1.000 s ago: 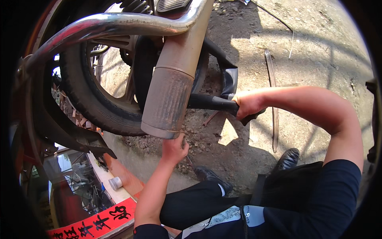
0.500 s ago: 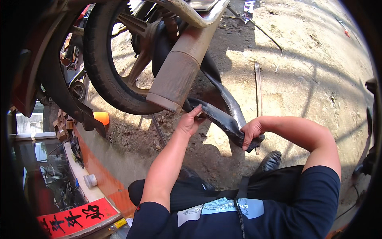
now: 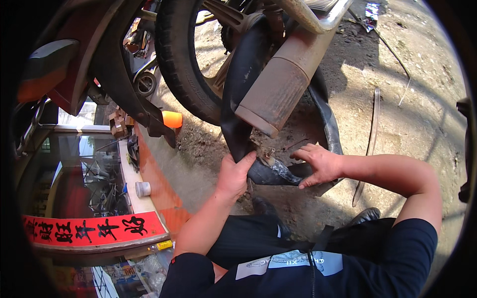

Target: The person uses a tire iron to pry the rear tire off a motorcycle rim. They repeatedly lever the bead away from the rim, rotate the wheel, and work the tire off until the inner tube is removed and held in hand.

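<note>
A black inner tube point(image 3: 240, 89) loops down past the motorcycle's rear wheel point(image 3: 175, 64) and behind the exhaust muffler point(image 3: 276, 89). Its lower stretch crosses in front of me, with a whitish, scuffed patch on its upper side. My left hand point(image 3: 234, 175) is closed on the tube at the left of this patch, thumb on top. On the patch's right side my right hand point(image 3: 322, 164) has its thumb and fingers spread apart, the thumb tip at the tube's edge. Something small and pale stands by the patch, too blurred to name.
A long flat metal strip point(image 3: 368, 144) lies on the dirt ground to the right. Left of the wheel are a dark mudguard point(image 3: 130, 84) and an orange container point(image 3: 172, 119). A ledge with a white cup point(image 3: 142, 189) and a red paper banner point(image 3: 99, 229) borders the left side.
The view has shifted left. My left hand has taken a new hold lower on the tube. My right hand has loosened from the folded tube, its fingers now spread.
</note>
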`<act>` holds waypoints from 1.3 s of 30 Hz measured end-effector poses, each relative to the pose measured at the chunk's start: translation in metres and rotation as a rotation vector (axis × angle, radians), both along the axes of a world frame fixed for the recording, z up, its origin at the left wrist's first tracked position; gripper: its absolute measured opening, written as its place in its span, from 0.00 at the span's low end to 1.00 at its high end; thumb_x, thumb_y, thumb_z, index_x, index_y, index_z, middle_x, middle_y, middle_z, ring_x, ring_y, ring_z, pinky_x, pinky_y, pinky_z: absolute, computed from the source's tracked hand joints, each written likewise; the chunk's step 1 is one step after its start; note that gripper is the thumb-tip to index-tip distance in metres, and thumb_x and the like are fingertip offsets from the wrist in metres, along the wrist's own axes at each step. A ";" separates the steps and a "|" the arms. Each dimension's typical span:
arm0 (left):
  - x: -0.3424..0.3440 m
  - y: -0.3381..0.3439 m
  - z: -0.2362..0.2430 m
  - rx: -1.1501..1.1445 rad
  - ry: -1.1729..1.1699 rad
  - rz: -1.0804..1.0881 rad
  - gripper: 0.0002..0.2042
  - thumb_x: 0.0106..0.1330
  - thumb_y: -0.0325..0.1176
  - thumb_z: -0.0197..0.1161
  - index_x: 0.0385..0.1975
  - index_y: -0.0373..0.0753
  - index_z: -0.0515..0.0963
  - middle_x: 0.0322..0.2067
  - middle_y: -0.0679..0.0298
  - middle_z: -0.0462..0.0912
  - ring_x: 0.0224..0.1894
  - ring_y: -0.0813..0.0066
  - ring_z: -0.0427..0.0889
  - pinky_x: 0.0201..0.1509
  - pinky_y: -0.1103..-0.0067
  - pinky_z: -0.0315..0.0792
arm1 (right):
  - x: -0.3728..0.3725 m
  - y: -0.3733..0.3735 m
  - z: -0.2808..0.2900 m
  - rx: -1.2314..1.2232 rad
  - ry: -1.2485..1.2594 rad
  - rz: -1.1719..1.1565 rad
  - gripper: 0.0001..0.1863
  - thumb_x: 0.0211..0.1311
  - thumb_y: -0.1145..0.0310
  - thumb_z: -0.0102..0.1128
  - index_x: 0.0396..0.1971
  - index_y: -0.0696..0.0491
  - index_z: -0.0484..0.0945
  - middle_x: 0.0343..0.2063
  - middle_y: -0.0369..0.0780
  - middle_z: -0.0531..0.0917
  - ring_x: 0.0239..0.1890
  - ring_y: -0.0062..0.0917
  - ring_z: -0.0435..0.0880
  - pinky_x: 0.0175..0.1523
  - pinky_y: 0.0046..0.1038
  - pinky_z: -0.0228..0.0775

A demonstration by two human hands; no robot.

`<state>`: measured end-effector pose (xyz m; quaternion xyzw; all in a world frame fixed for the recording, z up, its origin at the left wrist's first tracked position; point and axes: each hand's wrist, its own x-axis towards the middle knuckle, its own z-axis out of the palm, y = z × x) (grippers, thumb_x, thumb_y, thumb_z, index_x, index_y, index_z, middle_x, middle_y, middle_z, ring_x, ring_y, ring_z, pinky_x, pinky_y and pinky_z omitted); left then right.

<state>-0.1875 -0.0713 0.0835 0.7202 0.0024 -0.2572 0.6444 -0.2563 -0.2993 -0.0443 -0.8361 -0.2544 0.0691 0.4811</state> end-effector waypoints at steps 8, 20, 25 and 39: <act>-0.005 0.002 0.004 -0.043 -0.030 0.037 0.09 0.65 0.25 0.61 0.43 0.32 0.76 0.38 0.66 0.81 0.38 0.78 0.79 0.43 0.79 0.74 | 0.008 0.044 0.029 0.579 0.399 0.006 0.24 0.60 0.59 0.65 0.48 0.61 0.73 0.36 0.49 0.82 0.42 0.34 0.82 0.49 0.34 0.72; -0.019 0.006 0.046 -0.437 -0.117 0.040 0.38 0.59 0.53 0.68 0.63 0.39 0.62 0.60 0.53 0.69 0.57 0.68 0.74 0.59 0.70 0.71 | -0.006 0.050 0.118 0.872 0.414 0.154 0.24 0.73 0.51 0.45 0.48 0.60 0.72 0.33 0.42 0.81 0.37 0.22 0.77 0.48 0.27 0.71; -0.030 0.004 0.031 -0.359 0.265 -0.473 0.49 0.43 0.37 0.78 0.67 0.36 0.56 0.65 0.47 0.59 0.66 0.57 0.64 0.70 0.66 0.58 | -0.015 0.058 0.102 0.455 0.204 0.020 0.28 0.67 0.49 0.52 0.45 0.64 0.70 0.38 0.57 0.79 0.45 0.52 0.78 0.51 0.44 0.70; -0.058 -0.024 0.092 -0.697 0.271 -0.294 0.32 0.51 0.48 0.54 0.54 0.32 0.74 0.52 0.41 0.74 0.62 0.46 0.67 0.67 0.55 0.60 | 0.006 -0.064 -0.185 1.111 1.285 -0.399 0.41 0.62 0.32 0.44 0.60 0.53 0.67 0.50 0.52 0.79 0.46 0.39 0.83 0.50 0.43 0.75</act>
